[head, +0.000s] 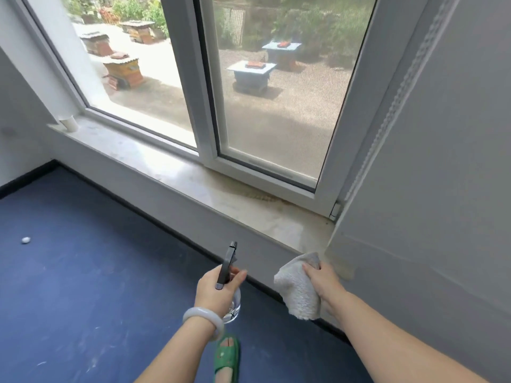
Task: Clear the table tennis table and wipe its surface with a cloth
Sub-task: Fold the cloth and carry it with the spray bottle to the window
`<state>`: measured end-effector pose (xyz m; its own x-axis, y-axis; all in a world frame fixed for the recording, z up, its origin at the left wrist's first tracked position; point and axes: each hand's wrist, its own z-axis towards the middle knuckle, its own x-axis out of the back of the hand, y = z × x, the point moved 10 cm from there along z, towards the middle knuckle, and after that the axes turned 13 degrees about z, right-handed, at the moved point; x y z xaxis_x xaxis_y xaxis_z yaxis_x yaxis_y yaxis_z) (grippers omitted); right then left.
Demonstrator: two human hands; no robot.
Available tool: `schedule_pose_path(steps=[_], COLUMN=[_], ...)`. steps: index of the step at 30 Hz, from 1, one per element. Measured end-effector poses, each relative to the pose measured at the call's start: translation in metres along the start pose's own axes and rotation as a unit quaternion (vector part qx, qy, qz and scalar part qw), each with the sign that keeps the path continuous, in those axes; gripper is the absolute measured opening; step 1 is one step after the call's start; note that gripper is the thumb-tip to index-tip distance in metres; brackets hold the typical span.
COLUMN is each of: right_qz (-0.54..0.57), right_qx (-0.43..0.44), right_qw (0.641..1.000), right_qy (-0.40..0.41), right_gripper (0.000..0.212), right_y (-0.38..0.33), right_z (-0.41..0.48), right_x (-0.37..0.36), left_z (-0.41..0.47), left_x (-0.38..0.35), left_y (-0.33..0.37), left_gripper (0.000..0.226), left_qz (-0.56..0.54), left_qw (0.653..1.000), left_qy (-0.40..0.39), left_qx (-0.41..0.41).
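the left hand point(218, 288) is wrapped round the neck of a spray bottle point(227, 265), held out below the sill point(193, 175), nozzle pointing up toward it. the hand and wrist cover most of the bottle's clear body, and only a sliver shows beside a pale bangle point(203, 320). the right hand point(323, 280) grasps a white cloth point(297, 288), bunched and hanging just under the sill's near end, close to the wall. its fingertips are buried in the folds, so the grip itself is hard to see. under the bottle, further from the sill, a foot in a green slipper point(226, 357) is cut off by the picture's lower edge. far out on the blue floor point(83, 272), well left of the sill, lies a small white thing point(25, 240), too blurred to name.
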<state>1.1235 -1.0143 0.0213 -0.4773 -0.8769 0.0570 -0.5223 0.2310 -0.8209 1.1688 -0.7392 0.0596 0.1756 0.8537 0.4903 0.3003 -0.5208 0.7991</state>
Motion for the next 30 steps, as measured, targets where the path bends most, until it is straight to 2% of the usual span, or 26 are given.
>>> schedule_pose_path(steps=[7,13,16,18,20,23,25,28,30], right_qz=[0.063,0.146,0.145,0.096,-0.016,-0.144,-0.274,-0.424,-0.449], right_qx=[-0.044,-0.053,-0.038,-0.032,-0.017,0.004,0.037,0.146,0.179], right_qw=[0.993,0.984,0.983,0.983,0.979,0.962,0.931,0.871,0.867], right_qy=[0.088,0.083,0.109,0.155,0.205,0.233,0.239,0.198,0.121], right_gripper=[0.003,0.002,0.018,0.013,0.016,0.033,0.045,0.057,0.066], right_y=[-0.017,-0.037,-0.041,-0.041,-0.042,-0.044,-0.048,-0.055,-0.044], right_z=[0.067,0.116,0.149,0.166,0.176,0.177,0.175,0.174,0.183], right_x=[-0.023,-0.043,-0.036,-0.022,-0.005,0.008,0.005,-0.022,-0.043], left_z=[0.130,0.193,0.214,0.225,0.231,0.236,0.241,0.244,0.244], left_x=[-0.020,-0.047,-0.064,-0.072,-0.081,-0.097,-0.102,-0.109,-0.114], left_y=[0.046,0.081,0.088,0.091,0.092,0.096,0.098,0.099,0.100], left_gripper=[0.016,0.011,0.010,0.013,0.013,0.010,0.012,0.013,0.013], left_qz=[0.031,0.043,0.043,0.080,0.094,0.076,0.101,0.108,0.110], left_qw=[0.993,0.985,0.983,0.981,0.979,0.977,0.976,0.975,0.974], left_qy=[-0.105,-0.158,-0.169,-0.162,-0.168,-0.189,-0.181,-0.179,-0.180], left_qx=[-0.036,-0.049,-0.049,-0.069,-0.072,-0.060,-0.072,-0.077,-0.078])
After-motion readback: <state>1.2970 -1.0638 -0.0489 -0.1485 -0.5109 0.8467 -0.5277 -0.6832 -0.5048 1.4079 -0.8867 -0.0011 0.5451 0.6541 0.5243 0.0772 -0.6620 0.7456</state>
